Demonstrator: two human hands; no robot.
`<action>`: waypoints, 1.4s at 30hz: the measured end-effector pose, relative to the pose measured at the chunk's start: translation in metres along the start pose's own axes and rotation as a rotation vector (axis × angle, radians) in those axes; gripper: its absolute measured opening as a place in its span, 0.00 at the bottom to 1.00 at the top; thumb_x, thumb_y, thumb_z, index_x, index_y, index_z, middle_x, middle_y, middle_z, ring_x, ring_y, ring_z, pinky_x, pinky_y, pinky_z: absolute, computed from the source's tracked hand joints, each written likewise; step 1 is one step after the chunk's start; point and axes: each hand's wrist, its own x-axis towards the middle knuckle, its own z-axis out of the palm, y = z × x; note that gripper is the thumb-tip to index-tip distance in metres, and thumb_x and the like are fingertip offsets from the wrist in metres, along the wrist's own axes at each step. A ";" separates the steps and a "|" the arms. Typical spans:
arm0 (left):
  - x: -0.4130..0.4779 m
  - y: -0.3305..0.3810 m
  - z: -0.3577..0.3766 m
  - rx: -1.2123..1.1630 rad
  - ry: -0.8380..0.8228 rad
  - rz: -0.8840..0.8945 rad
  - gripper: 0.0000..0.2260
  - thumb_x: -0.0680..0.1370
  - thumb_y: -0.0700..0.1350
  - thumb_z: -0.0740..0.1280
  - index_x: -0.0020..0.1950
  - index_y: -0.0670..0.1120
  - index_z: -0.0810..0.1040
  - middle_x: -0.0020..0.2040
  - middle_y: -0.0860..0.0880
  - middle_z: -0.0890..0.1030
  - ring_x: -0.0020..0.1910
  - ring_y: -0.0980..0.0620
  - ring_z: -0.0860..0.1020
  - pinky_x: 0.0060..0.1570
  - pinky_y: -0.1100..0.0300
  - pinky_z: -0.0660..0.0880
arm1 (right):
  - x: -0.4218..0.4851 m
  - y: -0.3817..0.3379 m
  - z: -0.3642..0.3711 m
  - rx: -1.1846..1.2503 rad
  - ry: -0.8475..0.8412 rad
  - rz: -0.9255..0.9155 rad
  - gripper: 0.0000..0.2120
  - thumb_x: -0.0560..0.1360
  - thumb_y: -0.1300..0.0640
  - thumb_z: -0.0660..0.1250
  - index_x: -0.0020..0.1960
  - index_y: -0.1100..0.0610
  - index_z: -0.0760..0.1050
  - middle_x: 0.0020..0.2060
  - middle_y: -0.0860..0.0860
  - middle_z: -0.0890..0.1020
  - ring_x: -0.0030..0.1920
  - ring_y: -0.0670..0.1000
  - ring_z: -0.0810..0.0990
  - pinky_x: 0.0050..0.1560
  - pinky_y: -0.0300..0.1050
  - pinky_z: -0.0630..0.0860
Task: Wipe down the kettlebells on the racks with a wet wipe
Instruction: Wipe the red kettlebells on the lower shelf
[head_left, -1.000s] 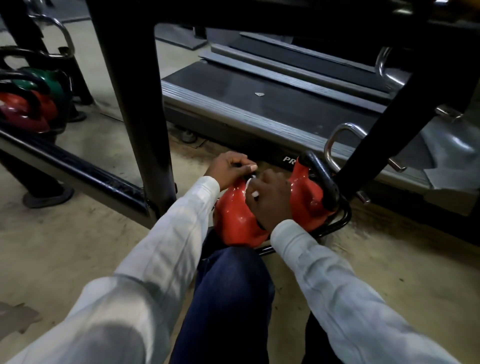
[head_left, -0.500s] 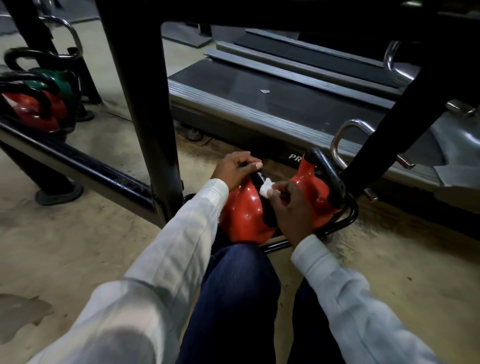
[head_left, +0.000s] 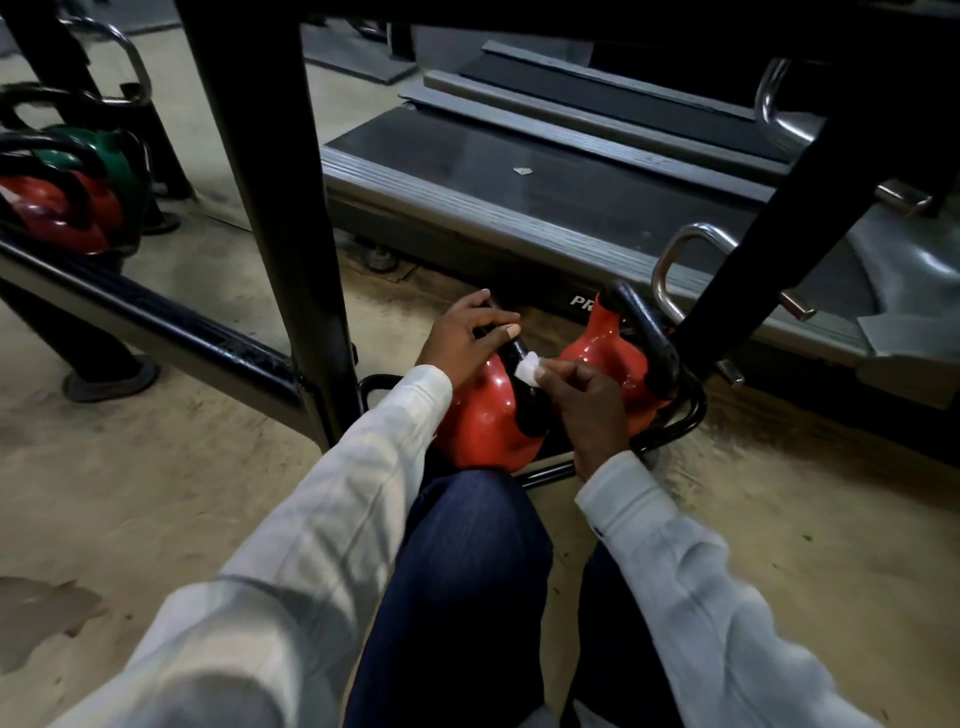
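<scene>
Down front, a knee in dark jeans sits btwn two white sleeves, over a tan floor. Just past the knee, a red kettlebell w/ black handle stands on a low black tube rack. R hand is beside it on the right, thumb and fingers pinched together on a small white wipe, which is held up against the handle's upper part. L hand is on top of the same handle, fingers curled over it, gripping. 2nd kettlebell, also red w/ black handle, stands just right of the first on the same rack, partly behind the R hand. Black post rises left of the L hand, w/ a rail running off to the left. Behind the rack lies a treadmill, a small white scrap on its belt. Far left, more kettlebells, red and green, sit on another rack.
</scene>
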 end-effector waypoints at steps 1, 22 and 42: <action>-0.001 0.001 0.000 -0.007 0.006 -0.006 0.11 0.75 0.49 0.72 0.57 0.55 0.83 0.72 0.50 0.70 0.69 0.55 0.69 0.67 0.63 0.63 | 0.003 -0.001 0.007 -0.150 0.042 -0.119 0.06 0.70 0.56 0.74 0.46 0.58 0.83 0.44 0.54 0.85 0.49 0.55 0.84 0.55 0.52 0.79; -0.004 0.004 -0.001 -0.033 0.010 -0.056 0.11 0.74 0.51 0.73 0.56 0.56 0.83 0.72 0.51 0.70 0.69 0.58 0.69 0.64 0.68 0.61 | 0.026 0.002 0.016 0.098 -0.062 0.315 0.09 0.72 0.54 0.67 0.39 0.57 0.82 0.38 0.55 0.83 0.42 0.54 0.80 0.51 0.51 0.77; 0.000 -0.003 0.000 -0.004 0.000 -0.021 0.11 0.74 0.53 0.72 0.56 0.58 0.83 0.72 0.52 0.71 0.68 0.59 0.70 0.69 0.58 0.66 | -0.002 0.012 -0.004 -1.805 -0.312 -1.261 0.14 0.75 0.51 0.63 0.55 0.56 0.81 0.53 0.53 0.83 0.71 0.63 0.68 0.72 0.73 0.47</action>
